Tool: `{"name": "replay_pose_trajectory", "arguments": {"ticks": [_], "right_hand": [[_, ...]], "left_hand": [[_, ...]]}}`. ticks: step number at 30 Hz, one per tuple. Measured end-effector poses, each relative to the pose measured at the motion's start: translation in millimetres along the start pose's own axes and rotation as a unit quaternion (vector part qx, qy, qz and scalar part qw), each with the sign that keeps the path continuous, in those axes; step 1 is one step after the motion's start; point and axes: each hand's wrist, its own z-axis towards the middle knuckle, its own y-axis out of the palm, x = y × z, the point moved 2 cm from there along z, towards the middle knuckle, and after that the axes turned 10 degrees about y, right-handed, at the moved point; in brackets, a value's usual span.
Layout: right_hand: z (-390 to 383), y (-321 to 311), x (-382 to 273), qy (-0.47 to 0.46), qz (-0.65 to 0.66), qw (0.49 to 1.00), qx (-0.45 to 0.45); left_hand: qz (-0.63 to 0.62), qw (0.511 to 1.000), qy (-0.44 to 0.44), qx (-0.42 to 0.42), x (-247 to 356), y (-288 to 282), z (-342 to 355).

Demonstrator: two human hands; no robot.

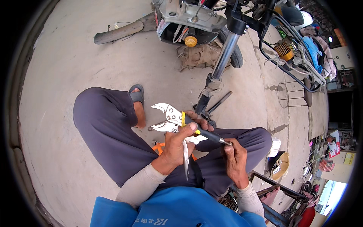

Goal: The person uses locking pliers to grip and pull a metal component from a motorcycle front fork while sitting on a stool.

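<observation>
Locking pliers [173,115] with curved white jaws and a black and yellow handle lie across my lap, jaws spread apart and pointing left. Around the middle of the handles, my left hand [174,148] is closed, its thumb along the upper handle. The white lower lever [186,160] hangs down past that palm. At the handle's right end, the fingers of my right hand [236,160] pinch the metal adjusting screw [225,142]. Just beyond the pliers rises a shiny motorcycle fork tube [226,56], its lower end near my left fingers.
A partly stripped motorcycle front [189,15] with an orange lamp stands ahead, over a crumpled brown sack [198,58]. A long fender [121,33] lies on the concrete floor. To the right are a wire-legged stool [307,92], a yellow-lined tray [280,165] and a metal frame [280,185].
</observation>
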Motion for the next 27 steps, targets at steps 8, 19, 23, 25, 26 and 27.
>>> {"name": "replay_pose_trajectory", "arguments": {"ticks": [8,19,23,25,26,27], "right_hand": [[-2.7,11.6,-13.6,-0.286,-0.28,0.916,0.047],[2.5,11.9,-7.9,0.237,0.198,0.942,-0.135],[-2.8,16.7,-20.4,-0.164,-0.21,0.963,0.033],[3.7,10.2,-15.1,-0.238,-0.315,0.917,0.049],[6.8,6.3,-13.1,-0.239,-0.332,0.91,0.068],[9.9,2.1,-11.9,-0.245,-0.323,0.912,0.068]], "left_hand": [[-0.023,0.995,0.014,0.095,11.1,-4.0,6.9],[0.122,0.99,0.039,0.056,20.1,2.3,3.6],[0.058,0.993,0.011,0.107,18.2,-10.2,9.4],[0.082,0.992,-0.001,0.091,16.9,-10.0,9.6],[0.072,0.995,-0.004,0.069,14.6,-9.3,7.9],[0.043,0.998,-0.015,0.051,13.7,-5.6,5.9]]}}
